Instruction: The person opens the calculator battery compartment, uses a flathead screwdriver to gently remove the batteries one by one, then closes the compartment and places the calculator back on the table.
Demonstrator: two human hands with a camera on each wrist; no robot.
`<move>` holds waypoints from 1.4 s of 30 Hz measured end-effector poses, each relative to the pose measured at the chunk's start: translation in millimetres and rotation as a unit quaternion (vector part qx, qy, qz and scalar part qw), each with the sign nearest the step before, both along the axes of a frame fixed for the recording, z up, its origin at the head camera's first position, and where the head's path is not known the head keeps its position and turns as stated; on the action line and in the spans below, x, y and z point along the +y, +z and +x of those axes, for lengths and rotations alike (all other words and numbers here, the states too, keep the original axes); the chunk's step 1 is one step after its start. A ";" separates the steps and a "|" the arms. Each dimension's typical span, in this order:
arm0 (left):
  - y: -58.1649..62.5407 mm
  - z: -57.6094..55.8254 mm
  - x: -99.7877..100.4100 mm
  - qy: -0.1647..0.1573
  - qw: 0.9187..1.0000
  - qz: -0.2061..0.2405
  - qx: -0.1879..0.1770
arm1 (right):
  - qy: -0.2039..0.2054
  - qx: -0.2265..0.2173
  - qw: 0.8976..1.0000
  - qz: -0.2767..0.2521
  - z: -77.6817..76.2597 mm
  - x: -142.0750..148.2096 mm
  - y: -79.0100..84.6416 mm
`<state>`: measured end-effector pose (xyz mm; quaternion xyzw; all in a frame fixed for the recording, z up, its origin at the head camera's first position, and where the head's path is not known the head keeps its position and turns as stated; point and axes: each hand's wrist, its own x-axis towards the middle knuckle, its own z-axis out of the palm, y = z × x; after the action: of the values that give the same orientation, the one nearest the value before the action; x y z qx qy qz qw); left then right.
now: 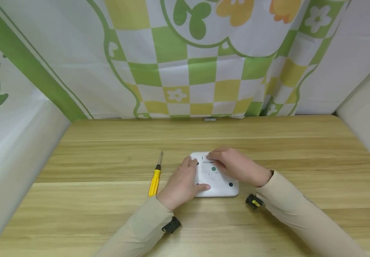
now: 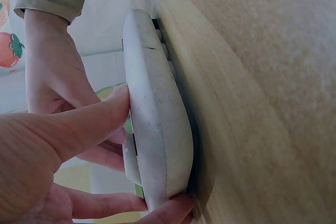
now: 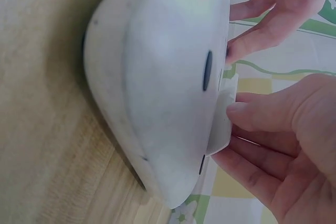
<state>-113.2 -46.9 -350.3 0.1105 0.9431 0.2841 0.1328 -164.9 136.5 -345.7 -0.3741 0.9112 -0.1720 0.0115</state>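
Observation:
A white calculator (image 1: 218, 184) lies face down on the wooden table, its back with dark round feet turned up. In the left wrist view, small keys (image 2: 165, 51) show along its underside. My left hand (image 1: 181, 182) grips its left side, thumb on the back and fingers at the far edge. With thumb and fingers my right hand (image 1: 236, 166) pinches a small white battery cover (image 3: 223, 121) near the far end of the back. The cover stands tilted up from the casing in the right wrist view.
A screwdriver (image 1: 155, 180) with a yellow handle lies left of the calculator, tip pointing away. A small grey piece (image 1: 209, 119) sits at the table's back edge. Behind hangs a green-and-yellow checked curtain (image 1: 172, 75).

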 end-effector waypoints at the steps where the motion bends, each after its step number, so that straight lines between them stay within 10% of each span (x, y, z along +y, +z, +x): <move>1: 0.0 -0.1 0.0 0.000 1.000 0.000 0.001 | -0.001 -0.003 1.000 0.002 -0.3 0.0 0.0; 42: -0.6 -0.6 0.9 0.000 1.000 -0.011 0.005 | 0.019 0.067 0.996 0.063 12.8 4.5 -11.8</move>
<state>-113.8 -46.0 -351.0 0.1106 0.9468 0.2727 0.1299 -152.1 141.0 -357.4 -0.4005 0.9118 -0.0881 -0.0230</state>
